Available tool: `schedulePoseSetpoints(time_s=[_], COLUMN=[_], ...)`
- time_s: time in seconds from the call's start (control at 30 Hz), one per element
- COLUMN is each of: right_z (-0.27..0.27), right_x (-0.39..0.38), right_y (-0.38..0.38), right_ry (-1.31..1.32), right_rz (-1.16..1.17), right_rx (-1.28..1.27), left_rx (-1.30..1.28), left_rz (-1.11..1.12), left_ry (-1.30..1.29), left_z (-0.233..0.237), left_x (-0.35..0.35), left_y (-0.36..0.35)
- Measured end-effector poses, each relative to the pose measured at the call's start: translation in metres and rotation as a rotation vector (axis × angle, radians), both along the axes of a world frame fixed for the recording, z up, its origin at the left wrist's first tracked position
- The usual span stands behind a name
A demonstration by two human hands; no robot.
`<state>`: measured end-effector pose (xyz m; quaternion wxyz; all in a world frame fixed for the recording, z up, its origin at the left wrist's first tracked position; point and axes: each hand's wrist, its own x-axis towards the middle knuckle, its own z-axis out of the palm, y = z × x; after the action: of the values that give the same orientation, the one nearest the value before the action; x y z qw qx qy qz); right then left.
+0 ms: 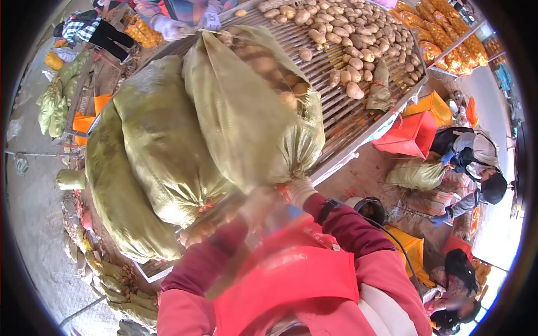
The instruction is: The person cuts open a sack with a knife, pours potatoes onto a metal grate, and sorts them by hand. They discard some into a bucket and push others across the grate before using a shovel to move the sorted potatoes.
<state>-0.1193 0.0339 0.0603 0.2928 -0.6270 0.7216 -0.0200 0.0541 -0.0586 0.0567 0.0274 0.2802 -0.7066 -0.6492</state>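
A bulging olive-green sack (pixel 241 112), with potatoes showing through its mesh side, lies on the slatted table (pixel 336 126). Its gathered near end is at my right hand (pixel 300 191), which has a pale glove and appears closed around the neck. Red string shows beside that hand. My left hand (pixel 256 204) is smeared by motion just left of the neck, so its fingers cannot be read. To the left lie a second filled sack (pixel 162 140), tied with red string, and a third sack (pixel 117 185).
Across the table, a person's gloved hands (pixel 188 25) are at the sack's far end. Loose potatoes (pixel 353 39) and a small rolled sack (pixel 381 87) lie on the slats. Right are a red bin (pixel 412 134) and a person bending (pixel 476 157) by another sack (pixel 416 173).
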Motion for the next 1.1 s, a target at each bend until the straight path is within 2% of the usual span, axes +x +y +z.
schedulePoseSetpoints(time_s=[0.07,0.13,0.17,0.2,0.23,0.27,0.3,0.33,0.4,0.5,0.57,0.6,0.67,0.77,0.87,0.97,1.1], right_z=[0.079,0.119,0.131,0.149,0.15,0.166,0.174,0.182,0.181,0.183,0.178,0.173,0.16,0.142,0.144,0.135,0.13], right_x=[-0.013,-0.045,-0.07,-0.093,-0.119,-0.143,-0.153,-0.164,-0.164,-0.151,-0.151,-0.154,-0.158,-0.17,-0.177,-0.187,-0.192], right_y=[-0.009,0.023,0.057,0.08,0.113,0.143,0.158,0.174,0.188,0.155,0.13,0.12,0.104,0.087,0.07,0.06,0.046], right_ry=[0.108,-0.051,-0.116,-0.277,-0.623,-0.533,-0.625,-0.716,-1.286,-1.135,-1.236,-1.287,-1.175,-1.107,-1.116,-1.024,-0.942], right_rz=[0.023,-0.172,-0.186,-0.517,-0.847,-0.792,-0.869,-0.942,-1.356,-0.972,-1.066,-1.11,-1.02,-0.935,-0.923,-0.9,-0.909], right_rx=[0.259,0.062,-0.142,0.005,-0.075,-0.148,-0.195,-0.247,-0.293,-0.18,-0.013,0.077,0.119,0.139,0.109,0.059,0.067], left_rx=[-0.028,0.018,-0.148,-0.326,-0.498,-0.603,-0.706,-0.738,-1.064,-1.305,-1.488,-1.445,-1.348,-1.23,-1.119,-1.217,-1.102], left_rz=[-0.064,-0.092,-0.19,-0.291,-0.389,-0.393,-0.389,-0.409,-0.27,-0.284,-0.317,-0.345,-0.396,-0.465,-0.639,-0.63,-0.387], left_ry=[0.021,0.063,-0.016,-0.091,-0.155,-0.305,-0.46,-0.435,-0.241,-0.218,-0.247,-0.346,-0.552,-0.579,-0.665,-0.491,-0.427], left_z=[0.017,0.02,0.039,0.059,0.079,0.126,0.163,0.184,0.153,0.112,0.083,0.088,0.108,0.131,0.128,0.114,0.099], left_x=[0.002,0.009,0.004,-0.001,-0.006,-0.028,-0.048,-0.066,-0.09,-0.149,-0.179,-0.188,-0.2,-0.194,-0.206,-0.196,-0.2], left_y=[-0.002,-0.004,-0.008,-0.012,-0.017,-0.019,-0.023,-0.034,-0.05,-0.08,-0.094,-0.096,-0.098,-0.101,-0.116,-0.117,-0.108])
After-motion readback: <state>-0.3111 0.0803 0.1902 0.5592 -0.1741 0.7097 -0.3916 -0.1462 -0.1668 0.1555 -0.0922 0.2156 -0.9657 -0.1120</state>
